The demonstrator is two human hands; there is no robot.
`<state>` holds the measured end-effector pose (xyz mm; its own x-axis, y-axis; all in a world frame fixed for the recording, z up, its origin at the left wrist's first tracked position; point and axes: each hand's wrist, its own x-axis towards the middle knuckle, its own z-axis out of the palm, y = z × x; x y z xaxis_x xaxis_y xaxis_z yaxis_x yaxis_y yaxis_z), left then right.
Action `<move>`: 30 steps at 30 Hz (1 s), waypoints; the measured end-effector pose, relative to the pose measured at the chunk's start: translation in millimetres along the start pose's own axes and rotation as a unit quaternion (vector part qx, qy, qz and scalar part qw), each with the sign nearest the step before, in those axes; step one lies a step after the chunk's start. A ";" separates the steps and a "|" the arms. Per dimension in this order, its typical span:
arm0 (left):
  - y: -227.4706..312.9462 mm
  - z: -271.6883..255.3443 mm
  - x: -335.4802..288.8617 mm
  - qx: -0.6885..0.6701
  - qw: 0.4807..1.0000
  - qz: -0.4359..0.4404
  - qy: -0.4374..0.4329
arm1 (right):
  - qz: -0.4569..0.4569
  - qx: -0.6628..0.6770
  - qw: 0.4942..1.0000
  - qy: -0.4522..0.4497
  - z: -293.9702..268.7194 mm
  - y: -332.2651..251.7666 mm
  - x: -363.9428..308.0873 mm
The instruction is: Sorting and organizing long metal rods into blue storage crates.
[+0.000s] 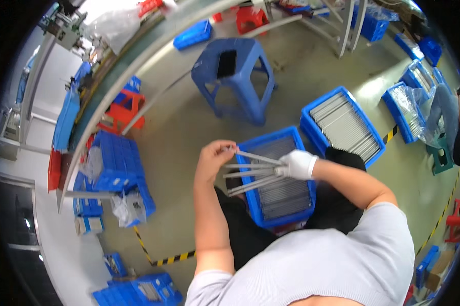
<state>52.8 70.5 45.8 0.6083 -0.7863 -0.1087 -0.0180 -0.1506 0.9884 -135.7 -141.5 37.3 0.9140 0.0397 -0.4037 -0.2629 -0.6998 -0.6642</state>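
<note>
My right hand (299,165), in a white glove, grips several thin grey metal strips (253,173) at one end; they fan out to the left. My bare left hand (215,157) is closed in a pinch at the far end of the topmost strip. Below the strips, a blue crate (260,217) sits between my legs. Rows of dark grey strips (283,199) lie packed in it. Just right of it stands a second blue crate (311,130) filled with lighter strips (345,125).
A blue plastic stool (235,66) with a black phone-like slab (227,64) on top stands ahead. Stacked blue crates (118,160) and a long workbench (117,74) run along the left. On the far right, another person's leg (438,115) shows beside bagged crates (404,112).
</note>
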 end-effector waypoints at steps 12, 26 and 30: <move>-52.3 -5.9 14.5 -0.390 0.913 -0.092 0.078 | -0.068 0.667 0.719 -0.183 0.3 7.1 4.5; -23.6 91.2 25.1 -0.110 0.989 -0.087 0.049 | -0.054 -0.072 0.990 0.109 29.6 -6.0 37.6; -31.3 79.4 30.4 0.444 0.877 0.025 0.181 | -0.208 -0.189 0.928 0.246 35.1 -5.7 30.1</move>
<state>8.9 3.7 3.1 0.7982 -0.5880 0.1307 -0.5649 -0.6556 0.5011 -117.5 -111.3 7.0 0.9669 0.0977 0.2357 0.1867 -0.9007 -0.3924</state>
